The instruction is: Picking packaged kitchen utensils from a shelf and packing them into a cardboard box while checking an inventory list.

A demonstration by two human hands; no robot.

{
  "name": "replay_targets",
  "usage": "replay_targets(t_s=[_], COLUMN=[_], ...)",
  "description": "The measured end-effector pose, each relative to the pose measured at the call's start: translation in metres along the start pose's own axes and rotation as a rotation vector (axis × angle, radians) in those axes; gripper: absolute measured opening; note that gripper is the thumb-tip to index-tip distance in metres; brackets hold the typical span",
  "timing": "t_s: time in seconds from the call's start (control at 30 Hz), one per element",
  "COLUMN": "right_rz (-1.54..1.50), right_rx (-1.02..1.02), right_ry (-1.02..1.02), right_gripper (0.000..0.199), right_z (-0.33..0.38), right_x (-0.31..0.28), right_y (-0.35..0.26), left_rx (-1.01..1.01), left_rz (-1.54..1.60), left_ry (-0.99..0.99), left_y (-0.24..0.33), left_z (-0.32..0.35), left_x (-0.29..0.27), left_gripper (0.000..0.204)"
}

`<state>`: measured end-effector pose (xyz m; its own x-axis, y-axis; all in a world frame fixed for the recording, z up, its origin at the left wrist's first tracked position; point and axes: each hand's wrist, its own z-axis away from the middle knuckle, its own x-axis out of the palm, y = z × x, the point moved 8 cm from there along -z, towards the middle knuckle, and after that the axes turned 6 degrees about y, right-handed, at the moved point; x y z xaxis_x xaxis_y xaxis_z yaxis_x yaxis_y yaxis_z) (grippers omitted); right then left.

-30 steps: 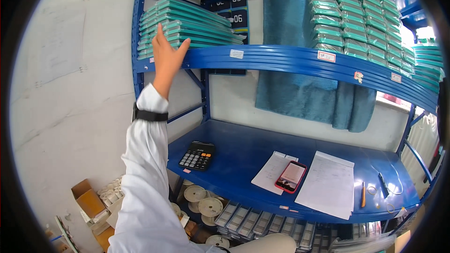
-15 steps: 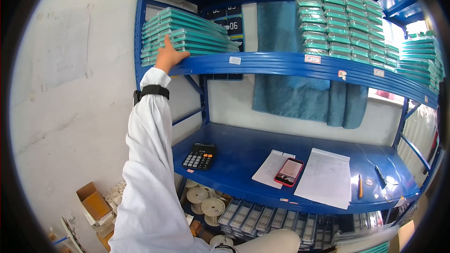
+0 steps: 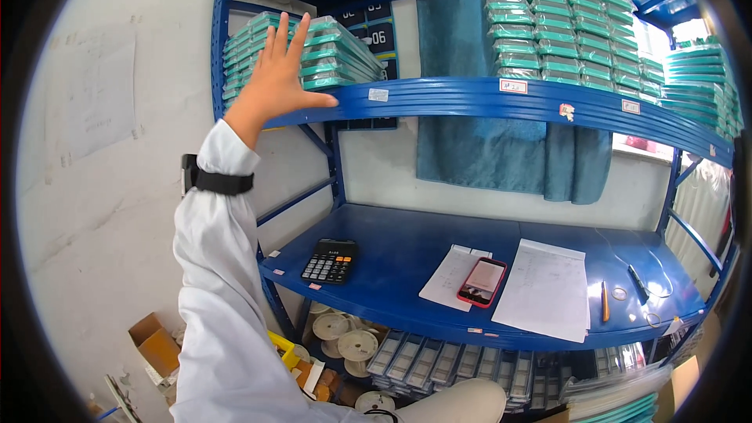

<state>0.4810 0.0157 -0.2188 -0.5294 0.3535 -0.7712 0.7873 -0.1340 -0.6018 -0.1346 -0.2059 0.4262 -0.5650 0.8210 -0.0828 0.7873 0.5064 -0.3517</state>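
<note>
My left hand [image 3: 277, 82] is raised at the upper shelf, fingers spread and thumb out, holding nothing. It is in front of stacked flat teal packs in clear wrap [image 3: 337, 51] at the shelf's left end and hides some of them. Whether the fingertips touch the packs I cannot tell. A white sleeve and a black wrist strap [image 3: 223, 182] cover that arm. My right hand is out of the picture.
The blue shelf's front beam [image 3: 439, 98] crosses below my hand. More teal packs [image 3: 540, 27] stand to the right. On the lower blue surface are a calculator [image 3: 330, 262], a red-cased phone [image 3: 482, 282], paper sheets [image 3: 540, 290] and an orange-handled tool [image 3: 605, 301]. Spools [image 3: 358, 345] sit underneath.
My left hand has come nearer and its fingers have spread wider, in front of the teal stack. The forearm has shifted left. The view has moved slightly.
</note>
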Motion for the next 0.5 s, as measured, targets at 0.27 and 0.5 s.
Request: replay_targets(t_s=[0.27,0.5], right_rz=[-0.086,-0.046], right_rx=[-0.056,-0.033], right_ry=[-0.115,-0.064], right_gripper=[0.049,0.050], right_z=[0.006,0.010], right_x=[-0.003,0.005], right_y=[-0.046,-0.030], left_rx=[0.188,0.273], left_rz=[0.227,0.544], left_ry=[-0.132,0.146], left_y=[-0.019,0.019], left_z=[-0.001,-0.019], left_x=[0.008,-0.016], left_gripper=[0.103,0.104])
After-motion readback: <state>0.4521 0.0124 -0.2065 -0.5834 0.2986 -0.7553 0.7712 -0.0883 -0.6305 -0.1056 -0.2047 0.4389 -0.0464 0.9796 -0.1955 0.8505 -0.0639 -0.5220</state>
